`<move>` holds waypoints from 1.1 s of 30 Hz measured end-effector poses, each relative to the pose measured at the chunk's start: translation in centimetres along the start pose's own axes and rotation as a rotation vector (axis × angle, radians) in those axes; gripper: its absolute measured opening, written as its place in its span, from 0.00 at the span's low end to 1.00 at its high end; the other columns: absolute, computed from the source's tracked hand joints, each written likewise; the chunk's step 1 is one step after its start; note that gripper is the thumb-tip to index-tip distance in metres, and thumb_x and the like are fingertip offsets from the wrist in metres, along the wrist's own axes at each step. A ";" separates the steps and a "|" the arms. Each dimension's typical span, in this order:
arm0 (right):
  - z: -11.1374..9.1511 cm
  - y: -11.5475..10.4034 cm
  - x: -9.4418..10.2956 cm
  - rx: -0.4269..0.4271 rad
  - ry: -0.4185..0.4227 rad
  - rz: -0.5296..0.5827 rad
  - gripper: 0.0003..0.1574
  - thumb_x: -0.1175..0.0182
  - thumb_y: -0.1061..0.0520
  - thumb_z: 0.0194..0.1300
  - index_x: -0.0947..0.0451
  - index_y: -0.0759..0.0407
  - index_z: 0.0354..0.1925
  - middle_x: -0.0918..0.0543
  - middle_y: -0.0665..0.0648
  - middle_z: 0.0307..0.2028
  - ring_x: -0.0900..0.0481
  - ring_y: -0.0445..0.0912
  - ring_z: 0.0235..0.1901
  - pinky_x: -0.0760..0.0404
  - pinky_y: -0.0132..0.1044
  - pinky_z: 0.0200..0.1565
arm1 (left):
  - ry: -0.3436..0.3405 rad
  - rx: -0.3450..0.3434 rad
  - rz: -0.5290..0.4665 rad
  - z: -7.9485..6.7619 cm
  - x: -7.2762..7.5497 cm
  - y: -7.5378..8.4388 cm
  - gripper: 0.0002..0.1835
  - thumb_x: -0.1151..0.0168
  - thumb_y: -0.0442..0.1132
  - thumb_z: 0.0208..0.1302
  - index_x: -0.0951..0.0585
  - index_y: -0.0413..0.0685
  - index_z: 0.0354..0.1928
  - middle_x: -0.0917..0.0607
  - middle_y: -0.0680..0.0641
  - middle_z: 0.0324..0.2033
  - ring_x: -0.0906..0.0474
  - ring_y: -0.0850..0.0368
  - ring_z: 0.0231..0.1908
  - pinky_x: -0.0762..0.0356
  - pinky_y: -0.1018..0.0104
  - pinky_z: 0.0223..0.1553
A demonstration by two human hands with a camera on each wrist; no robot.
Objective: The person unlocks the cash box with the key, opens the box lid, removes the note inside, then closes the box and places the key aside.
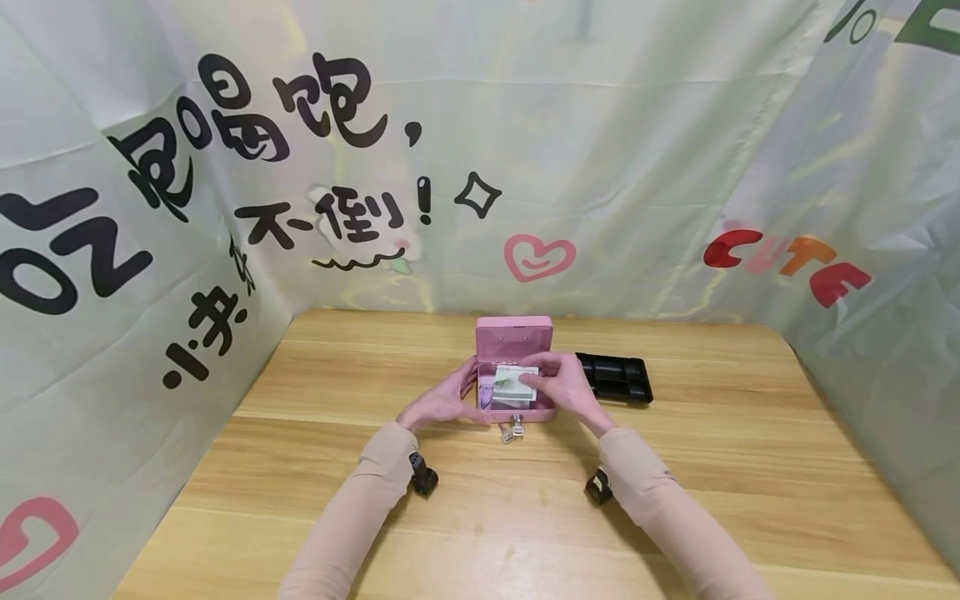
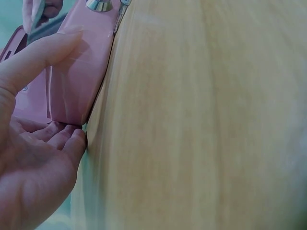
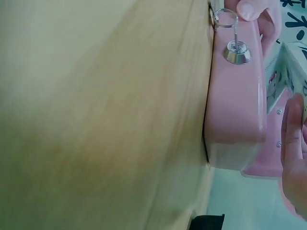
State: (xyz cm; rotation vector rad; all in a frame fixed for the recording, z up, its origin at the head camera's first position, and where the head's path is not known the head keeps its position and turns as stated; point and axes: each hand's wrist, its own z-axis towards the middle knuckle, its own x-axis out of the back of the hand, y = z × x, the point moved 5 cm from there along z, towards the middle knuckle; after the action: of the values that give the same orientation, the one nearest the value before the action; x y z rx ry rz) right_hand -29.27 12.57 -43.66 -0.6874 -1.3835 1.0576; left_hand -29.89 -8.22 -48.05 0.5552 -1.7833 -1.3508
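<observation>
Pinching a packet between thumb and fingers, the right hand holds it at the mouth of the pink box, within its rim as the head view shows it. The left hand holds the box at its front left corner, thumb along the front wall and fingers bent against the side. Beneath the packet and to its left, some purple paper shows inside.

The box sits upright toward the far side of the table, its lid raised at the back. Keys hang from the lock on the front wall, over the strip of wood just before it. To the right, near the box and partly behind the right hand, lies a black tray split into compartments. Wide stretches of wood run from the box to the left edge, and from the tray to the right edge; another lies between the forearms.

The top is pale wood grain with rounded far corners. Pale printed cloth hangs behind and on both sides, bearing dark characters, pink hearts and the word CUTE in coloured letters.
</observation>
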 end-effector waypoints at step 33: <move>-4.5 2.2 7.7 -0.063 -0.024 0.151 0.24 0.30 0.64 0.60 0.22 0.77 0.51 0.10 0.49 0.37 0.14 0.35 0.33 0.11 0.32 0.37 | -0.020 -0.019 0.003 0.1 0.1 -0.2 0.67 0.23 0.32 0.50 0.63 0.46 0.81 0.54 0.39 0.81 0.54 0.40 0.80 0.55 0.47 0.82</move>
State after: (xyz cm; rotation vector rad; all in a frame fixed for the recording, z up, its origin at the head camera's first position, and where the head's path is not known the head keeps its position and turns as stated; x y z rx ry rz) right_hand -26.23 21.22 -42.81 -0.8379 -1.4079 1.1475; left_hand -30.08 -8.26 -48.21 0.5305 -1.7850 -1.3743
